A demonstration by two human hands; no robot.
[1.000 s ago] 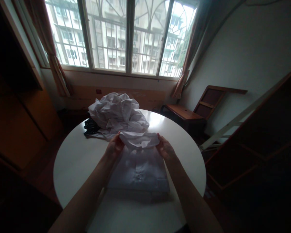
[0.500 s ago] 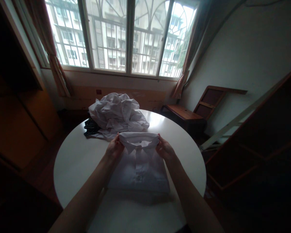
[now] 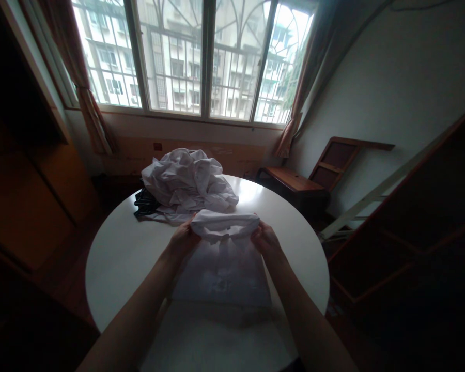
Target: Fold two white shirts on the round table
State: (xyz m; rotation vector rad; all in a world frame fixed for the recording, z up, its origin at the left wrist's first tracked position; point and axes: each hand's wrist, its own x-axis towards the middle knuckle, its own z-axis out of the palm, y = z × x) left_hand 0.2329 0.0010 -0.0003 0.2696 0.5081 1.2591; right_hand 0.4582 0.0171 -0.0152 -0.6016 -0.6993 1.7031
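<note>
"Collared shirt point(image 3: 222, 281), pale & folded. Where's it at?"

"On the white rd. table point(image 3: 120, 274), abt. the middle. Its front lies flat & its collar point(image 3: 227, 216) sticks up at the far end."

"What're the hands doing?"

"L hand point(image 3: 184, 237) has its fingers closed on the collar's L end. R hand point(image 3: 265, 238) does the same on the R end. Some fingertips hide behind cloth, so can't say how hard they pinch."

"Why 1 hand per side?"

"Prob. b/c collars are floppy. W/ a hand at each end, it's spread wide & stands up, I think."

"Why's the rest flat?"

"Table's smooth, so that prob. helps it lie neat."

"& behind it?"

"Crumpled pale cloth pile point(image 3: 186, 178), just past the collar, w/ dark striped cloth point(image 3: 145, 203) poking out on its L side. Maybe it's at the back so there's rm. for the shirt up front."
</note>
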